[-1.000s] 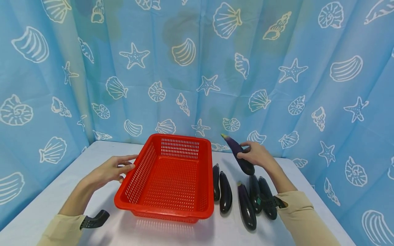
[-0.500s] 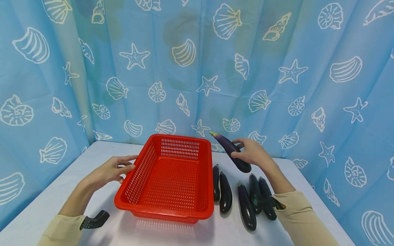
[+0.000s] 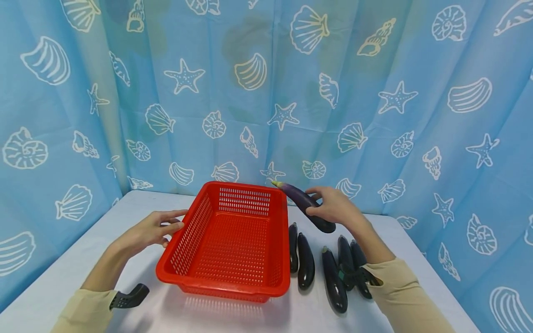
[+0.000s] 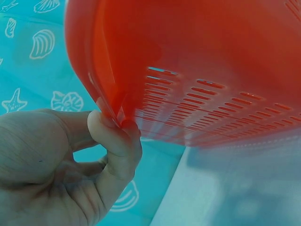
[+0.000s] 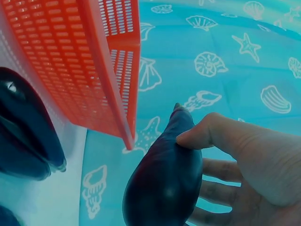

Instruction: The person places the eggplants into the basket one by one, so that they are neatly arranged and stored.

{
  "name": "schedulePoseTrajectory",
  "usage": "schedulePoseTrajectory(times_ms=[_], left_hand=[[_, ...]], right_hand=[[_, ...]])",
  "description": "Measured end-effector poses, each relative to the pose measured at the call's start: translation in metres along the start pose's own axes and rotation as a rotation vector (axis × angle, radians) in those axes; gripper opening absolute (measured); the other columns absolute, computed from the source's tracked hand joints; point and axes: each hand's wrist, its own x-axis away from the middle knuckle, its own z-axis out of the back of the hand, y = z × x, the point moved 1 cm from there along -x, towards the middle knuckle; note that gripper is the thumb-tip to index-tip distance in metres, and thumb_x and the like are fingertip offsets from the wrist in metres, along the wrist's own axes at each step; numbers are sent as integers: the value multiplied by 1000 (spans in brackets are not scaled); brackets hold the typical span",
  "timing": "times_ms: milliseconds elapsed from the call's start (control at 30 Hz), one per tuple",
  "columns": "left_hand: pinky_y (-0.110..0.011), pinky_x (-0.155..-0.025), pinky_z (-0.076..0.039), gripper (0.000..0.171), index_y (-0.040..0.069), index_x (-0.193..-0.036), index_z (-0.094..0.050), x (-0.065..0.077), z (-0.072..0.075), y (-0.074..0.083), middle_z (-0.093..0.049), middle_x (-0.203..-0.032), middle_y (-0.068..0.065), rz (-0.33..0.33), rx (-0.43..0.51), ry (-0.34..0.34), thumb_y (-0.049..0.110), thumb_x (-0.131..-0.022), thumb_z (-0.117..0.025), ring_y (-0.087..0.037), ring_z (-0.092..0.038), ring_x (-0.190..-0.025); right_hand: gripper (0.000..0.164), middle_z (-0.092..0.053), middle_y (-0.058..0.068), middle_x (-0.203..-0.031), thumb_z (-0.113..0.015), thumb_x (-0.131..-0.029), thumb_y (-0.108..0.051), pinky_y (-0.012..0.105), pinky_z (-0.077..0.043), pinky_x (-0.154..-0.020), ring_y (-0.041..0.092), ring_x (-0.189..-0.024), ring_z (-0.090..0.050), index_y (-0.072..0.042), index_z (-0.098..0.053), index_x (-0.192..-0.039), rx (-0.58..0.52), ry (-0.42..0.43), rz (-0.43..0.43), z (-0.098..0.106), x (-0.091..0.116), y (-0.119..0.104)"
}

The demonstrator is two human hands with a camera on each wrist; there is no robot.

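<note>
Eggplant (image 3: 297, 196) gripped by right hand (image 3: 335, 206) hangs near basket rim (image 3: 284, 222); left hand (image 3: 145, 231) pinches opposite edge (image 3: 175, 245); wristband (image 3: 370, 278) partly hides two eggplants (image 3: 344, 252).

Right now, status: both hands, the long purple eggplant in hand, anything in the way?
Left hand pinching red perforated plastic basket by its rim. Right hand gripping eggplant aloft. Possible snag: basket's far corner, which the stem end overlaps in head view.

- White-topped bench (image 3: 145, 200).
- Red perforated plastic basket (image 3: 226, 287), standing on it.
- Slim eggplant (image 3: 293, 254) and thicker eggplant (image 3: 306, 263), side by side, just right of the basket.
- Three more eggplants (image 3: 335, 282) lying farther right, two partly hidden.
</note>
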Motion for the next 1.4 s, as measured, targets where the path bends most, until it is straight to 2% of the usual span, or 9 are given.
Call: schedulePoseTrajectory(times_ms=[233,567,800,1167,1400], left_hand=[[-34,-71,-60,65,3,-151,-34,0,0,-1,-64,-122,-23,-7,11,-19,26,-97,-61,-24,-66,-89],[-35,-71,-61,65,4,-151,-35,-1,1,1,-63,-121,-23,-7,1,-15,25,-96,-62,-25,-66,-89],[-34,-71,-61,66,2,-152,-32,0,1,2,-63,-123,-24,-28,15,-30,25,-97,-61,-24,-66,-91],[-33,-70,-60,66,3,-152,-33,0,1,-1,-64,-122,-23,-28,9,-21,25,-97,-61,-23,-66,-91],[-35,-71,-61,65,3,-151,-35,0,0,-1,-65,-121,-23,-24,1,-14,24,-96,-62,-25,-67,-89]], right_hand=[[52,-66,19,-122,-67,-88,-21,43,-58,-83,27,-92,-64,-6,-55,-136,20,-14,22,-1,-3,-14],[53,-65,20,-126,-70,-87,-18,45,-58,-87,29,-95,-65,-7,-55,-136,12,-35,64,-5,-7,-34],[52,-66,17,-126,-70,-85,-17,43,-57,-89,28,-100,-64,-8,-57,-135,39,-41,116,-11,-11,-42],[50,-66,15,-127,-71,-84,-14,39,-58,-86,26,-99,-64,-11,-59,-133,15,-71,141,-23,-17,-58],[52,-65,13,-128,-72,-84,-12,40,-57,-92,27,-106,-62,-12,-59,-134,-2,-92,143,-33,-20,-69]])
